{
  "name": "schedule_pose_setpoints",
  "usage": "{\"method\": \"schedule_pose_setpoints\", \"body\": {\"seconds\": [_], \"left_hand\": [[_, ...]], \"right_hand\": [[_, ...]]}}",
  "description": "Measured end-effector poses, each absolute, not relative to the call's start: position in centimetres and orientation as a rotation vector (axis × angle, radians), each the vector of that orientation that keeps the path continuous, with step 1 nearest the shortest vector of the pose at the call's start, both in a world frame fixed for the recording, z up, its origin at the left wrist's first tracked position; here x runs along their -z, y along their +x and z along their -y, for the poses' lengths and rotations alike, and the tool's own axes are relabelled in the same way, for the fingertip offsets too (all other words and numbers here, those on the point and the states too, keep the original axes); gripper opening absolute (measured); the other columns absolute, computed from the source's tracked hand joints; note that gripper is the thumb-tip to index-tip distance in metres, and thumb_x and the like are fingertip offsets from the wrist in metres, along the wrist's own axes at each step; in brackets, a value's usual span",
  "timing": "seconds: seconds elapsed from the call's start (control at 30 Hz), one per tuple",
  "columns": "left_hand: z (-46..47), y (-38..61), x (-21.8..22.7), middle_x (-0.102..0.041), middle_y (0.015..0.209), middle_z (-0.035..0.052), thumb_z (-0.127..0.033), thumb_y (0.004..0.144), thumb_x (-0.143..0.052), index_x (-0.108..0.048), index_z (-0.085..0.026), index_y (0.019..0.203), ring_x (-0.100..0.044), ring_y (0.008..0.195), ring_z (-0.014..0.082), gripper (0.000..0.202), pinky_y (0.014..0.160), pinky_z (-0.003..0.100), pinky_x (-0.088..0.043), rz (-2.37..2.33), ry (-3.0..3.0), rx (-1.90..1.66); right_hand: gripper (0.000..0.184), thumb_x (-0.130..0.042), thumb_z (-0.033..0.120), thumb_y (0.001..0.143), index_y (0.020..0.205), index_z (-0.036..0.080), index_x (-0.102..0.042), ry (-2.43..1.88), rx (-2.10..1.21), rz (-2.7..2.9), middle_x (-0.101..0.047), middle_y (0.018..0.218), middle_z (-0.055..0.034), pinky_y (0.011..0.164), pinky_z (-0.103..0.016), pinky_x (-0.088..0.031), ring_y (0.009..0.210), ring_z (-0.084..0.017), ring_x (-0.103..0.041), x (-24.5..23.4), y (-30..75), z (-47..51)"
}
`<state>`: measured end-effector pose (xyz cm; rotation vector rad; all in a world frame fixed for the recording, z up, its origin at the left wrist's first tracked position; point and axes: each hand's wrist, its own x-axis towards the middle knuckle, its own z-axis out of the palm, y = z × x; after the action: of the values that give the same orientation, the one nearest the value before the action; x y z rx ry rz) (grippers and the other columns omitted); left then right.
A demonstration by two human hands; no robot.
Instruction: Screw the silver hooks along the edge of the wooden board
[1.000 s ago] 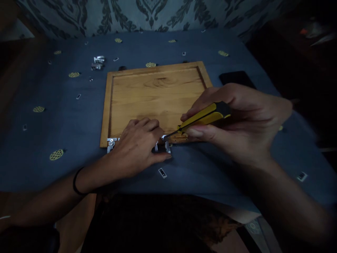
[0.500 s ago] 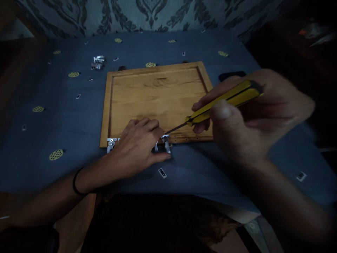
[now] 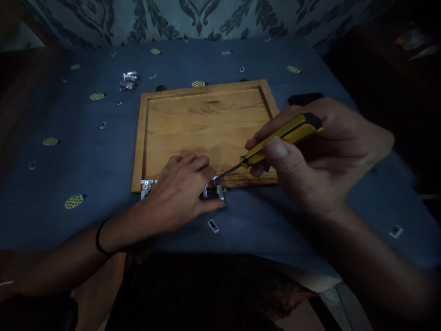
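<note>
A wooden cabinet door point(image 3: 182, 133) lies flat with its recessed panel facing up. Along its near edge, my left hand point(image 3: 182, 191) is curled over a metal hinge point(image 3: 219, 191), thumb against its near end and fingertips hidden behind the knuckles. My right hand point(image 3: 320, 156) grips the yellow-and-black handle of a screwdriver point(image 3: 263, 149). The slanted shaft reaches down to the hinge at the door's edge, and its tip appears to touch the plate there. Another hinge point(image 3: 146, 185), with screws visible in it, sits at the door's near left corner.
Loose metal hinges point(image 3: 128, 81) lie at the back left, with small screws point(image 3: 119, 102) in front of them. A dark flat object point(image 3: 305, 98) rests right of the door, partly behind my right hand. Patterned blue cloth point(image 3: 86, 165) covers the table.
My right hand and the screwdriver have shifted left and slightly down, and the handle has turned in the grip. My left hand holds its place on the hinge.
</note>
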<state>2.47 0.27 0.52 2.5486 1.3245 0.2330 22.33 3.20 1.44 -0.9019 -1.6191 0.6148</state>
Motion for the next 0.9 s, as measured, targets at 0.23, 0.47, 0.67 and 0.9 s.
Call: {"method": "schedule_pose_setpoints", "body": {"seconds": [0.23,0.47,0.67,0.9], "left_hand": [[-0.3,2.5,-0.6,-0.068,0.105,0.0075,-0.046,0.091,-0.078,-0.071,-0.014,0.106,-0.062,0.106,0.031,0.036,0.094,0.047,-0.049,-1.32,2.532,-0.226],[-0.2,2.4,-0.5,-0.069,0.117,0.0106,-0.046,0.092,-0.077,-0.071,-0.014,0.113,-0.062,0.113,0.0327,0.038,0.096,0.048,-0.049,-1.31,2.546,-0.216],[-0.3,2.4,-0.3,-0.069,0.111,0.0091,-0.046,0.089,-0.081,-0.073,-0.015,0.111,-0.063,0.111,0.033,0.039,0.094,0.049,-0.049,-1.318,2.535,-0.227],[-0.2,2.5,-0.2,-0.07,0.112,0.0094,-0.047,0.088,-0.081,-0.073,-0.015,0.109,-0.063,0.11,0.0329,0.04,0.094,0.049,-0.049,-1.317,2.524,-0.244]], "right_hand": [[0.011,-0.084,0.043,0.08,0.079,0.038,-0.074,-0.855,-0.662,1.643,-0.071,0.076,0.0019,0.05,-0.04,-0.053,0.059,-0.022,-0.066,-1.1,22.2,-3.3],[0.024,-0.09,0.044,0.075,0.072,0.032,-0.07,-0.781,-0.667,1.672,-0.068,0.069,0.002,0.05,-0.034,-0.054,0.061,-0.018,-0.066,-1.7,22.1,-3.4],[0.036,-0.093,0.042,0.072,0.068,0.027,-0.061,-0.686,-0.606,1.748,-0.065,0.066,0.0029,0.042,-0.031,-0.047,0.055,-0.017,-0.063,-1.3,22.3,-4.2],[0.041,-0.093,0.037,0.074,0.066,0.024,-0.055,-0.663,-0.553,1.71,-0.059,0.062,0.0037,0.039,-0.03,-0.041,0.049,-0.014,-0.057,-1.0,21.9,-4.1]]}}
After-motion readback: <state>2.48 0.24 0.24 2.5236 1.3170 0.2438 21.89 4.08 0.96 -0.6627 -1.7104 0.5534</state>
